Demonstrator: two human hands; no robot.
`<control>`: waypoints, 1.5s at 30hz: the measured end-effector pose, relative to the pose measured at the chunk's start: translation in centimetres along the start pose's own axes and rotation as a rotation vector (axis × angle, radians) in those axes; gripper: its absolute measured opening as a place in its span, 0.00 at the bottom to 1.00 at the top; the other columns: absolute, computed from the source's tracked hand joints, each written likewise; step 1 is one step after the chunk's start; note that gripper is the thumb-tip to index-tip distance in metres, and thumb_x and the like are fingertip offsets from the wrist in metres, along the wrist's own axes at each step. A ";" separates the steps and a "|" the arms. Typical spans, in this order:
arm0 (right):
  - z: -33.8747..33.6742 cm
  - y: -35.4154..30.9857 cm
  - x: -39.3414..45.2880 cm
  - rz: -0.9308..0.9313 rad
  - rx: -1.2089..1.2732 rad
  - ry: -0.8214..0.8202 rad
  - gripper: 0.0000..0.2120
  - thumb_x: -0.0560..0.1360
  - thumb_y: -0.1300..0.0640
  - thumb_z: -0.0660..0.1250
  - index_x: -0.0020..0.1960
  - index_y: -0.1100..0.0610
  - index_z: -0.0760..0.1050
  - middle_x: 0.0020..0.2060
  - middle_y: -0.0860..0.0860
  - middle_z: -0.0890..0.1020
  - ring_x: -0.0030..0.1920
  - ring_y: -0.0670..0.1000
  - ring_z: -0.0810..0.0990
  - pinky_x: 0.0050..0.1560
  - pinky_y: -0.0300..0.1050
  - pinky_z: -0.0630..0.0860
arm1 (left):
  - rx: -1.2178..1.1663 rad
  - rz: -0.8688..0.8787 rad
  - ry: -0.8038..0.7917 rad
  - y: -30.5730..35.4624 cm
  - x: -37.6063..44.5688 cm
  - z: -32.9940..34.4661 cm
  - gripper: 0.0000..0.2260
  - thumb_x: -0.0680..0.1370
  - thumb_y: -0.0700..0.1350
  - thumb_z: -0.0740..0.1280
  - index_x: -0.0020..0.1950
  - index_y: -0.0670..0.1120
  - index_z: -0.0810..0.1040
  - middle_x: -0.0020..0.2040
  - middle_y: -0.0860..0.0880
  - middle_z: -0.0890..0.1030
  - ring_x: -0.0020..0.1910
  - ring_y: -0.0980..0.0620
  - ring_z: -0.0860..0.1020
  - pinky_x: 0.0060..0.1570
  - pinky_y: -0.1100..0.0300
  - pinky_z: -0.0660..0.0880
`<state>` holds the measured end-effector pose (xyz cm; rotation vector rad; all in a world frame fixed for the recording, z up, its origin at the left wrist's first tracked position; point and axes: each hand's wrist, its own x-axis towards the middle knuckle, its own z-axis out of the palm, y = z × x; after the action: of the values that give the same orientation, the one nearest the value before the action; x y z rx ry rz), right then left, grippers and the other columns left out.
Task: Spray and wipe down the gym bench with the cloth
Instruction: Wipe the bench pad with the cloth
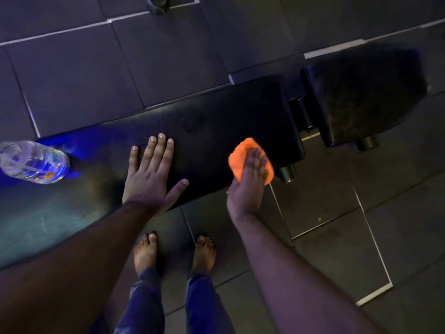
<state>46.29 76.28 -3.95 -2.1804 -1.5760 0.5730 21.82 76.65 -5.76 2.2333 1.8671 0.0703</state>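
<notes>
1. A clear plastic bottle (pixel 32 162) lies on its side at the far left, resting on the left part of the black padded gym bench (pixel 216 121). Blue light glints through it and on the pad just beside it.
2. The left hand (pixel 150 174) lies flat on the bench pad, palm down, fingers spread and pointing away from the person. It holds nothing; the thumb reaches out to the right near the pad's front edge.
3. Below the bench edge, two bare feet (pixel 174 253) stand on the dark tiled floor (pixel 72 75), with blue trouser legs (pixel 173 304) above the ankles.
4. The right hand (pixel 249 182) presses an orange cloth (pixel 243 155) onto the front right corner of the long bench pad. The fingers lie over the bunched cloth and cover its near part; the cloth shows beyond the fingertips and on both sides of them.
5. Just right of the cloth, a short black cylinder end (pixel 287 173) sticks out under the pad corner.
6. Farther right, across a narrow gap with dark frame parts, sits a second, separate black pad (pixel 366 92), well apart from both hands.
</notes>
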 end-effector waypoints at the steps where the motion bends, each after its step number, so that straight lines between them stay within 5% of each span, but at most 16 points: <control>1: -1.0 0.8 2.6 0.056 -0.021 0.058 0.38 0.78 0.67 0.64 0.84 0.60 0.55 0.84 0.56 0.58 0.85 0.61 0.52 0.83 0.59 0.52 | -0.002 0.003 0.006 -0.1 0.1 0.1 0.44 0.82 0.71 0.51 0.90 0.47 0.44 0.90 0.45 0.46 0.89 0.45 0.45 0.85 0.39 0.39; 6: -5.0 2.8 14.0 0.186 -0.160 0.143 0.28 0.82 0.60 0.62 0.82 0.61 0.63 0.82 0.57 0.65 0.81 0.60 0.65 0.81 0.56 0.58 | 0.010 0.004 0.006 -0.1 0.3 0.5 0.44 0.81 0.72 0.51 0.90 0.50 0.44 0.90 0.46 0.46 0.89 0.44 0.45 0.85 0.38 0.39; 13: -3.3 1.9 6.1 -0.087 -0.307 -0.014 0.33 0.81 0.60 0.61 0.85 0.58 0.57 0.84 0.52 0.60 0.85 0.60 0.53 0.83 0.59 0.48 | 0.053 0.021 0.002 0.1 0.3 0.3 0.50 0.77 0.79 0.53 0.90 0.51 0.46 0.90 0.44 0.47 0.89 0.42 0.46 0.84 0.34 0.44; 21: -2.0 -3.2 20.7 0.243 -0.220 0.084 0.29 0.84 0.57 0.58 0.84 0.52 0.59 0.84 0.50 0.61 0.83 0.58 0.60 0.81 0.57 0.56 | 0.079 0.033 0.068 -0.1 0.2 1.4 0.50 0.77 0.79 0.52 0.90 0.50 0.47 0.90 0.44 0.49 0.88 0.41 0.49 0.84 0.35 0.45; 28: -3.4 0.7 8.7 -0.061 -0.352 -0.032 0.35 0.80 0.60 0.62 0.85 0.54 0.57 0.85 0.51 0.59 0.85 0.60 0.54 0.82 0.62 0.51 | 0.068 0.036 0.050 0.2 0.2 0.5 0.51 0.76 0.78 0.55 0.90 0.49 0.49 0.90 0.43 0.50 0.88 0.41 0.49 0.84 0.34 0.47; 34: -1.2 -4.3 19.4 0.057 -0.339 -0.041 0.30 0.83 0.54 0.60 0.84 0.45 0.58 0.85 0.45 0.56 0.85 0.60 0.50 0.81 0.66 0.51 | 0.068 0.031 0.078 0.1 0.2 1.4 0.52 0.76 0.79 0.55 0.90 0.49 0.49 0.90 0.43 0.49 0.88 0.42 0.49 0.84 0.32 0.47; 40: -0.2 -4.7 13.6 -0.267 -0.313 -0.107 0.33 0.77 0.56 0.56 0.83 0.53 0.64 0.83 0.50 0.65 0.84 0.59 0.57 0.81 0.60 0.54 | 0.060 0.031 0.074 0.1 0.2 1.6 0.52 0.76 0.81 0.53 0.90 0.50 0.48 0.90 0.44 0.49 0.88 0.42 0.48 0.84 0.34 0.46; 45: -3.2 -1.9 16.1 0.046 -0.312 -0.037 0.32 0.81 0.61 0.58 0.84 0.54 0.59 0.84 0.51 0.60 0.84 0.62 0.56 0.80 0.61 0.57 | 0.038 0.025 0.074 0.1 0.2 1.4 0.51 0.76 0.81 0.52 0.90 0.50 0.50 0.90 0.45 0.50 0.89 0.44 0.48 0.84 0.34 0.47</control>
<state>51.03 91.97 -1.87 -2.4491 -1.7372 0.4049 22.21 76.61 -7.11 2.3094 1.8932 0.1245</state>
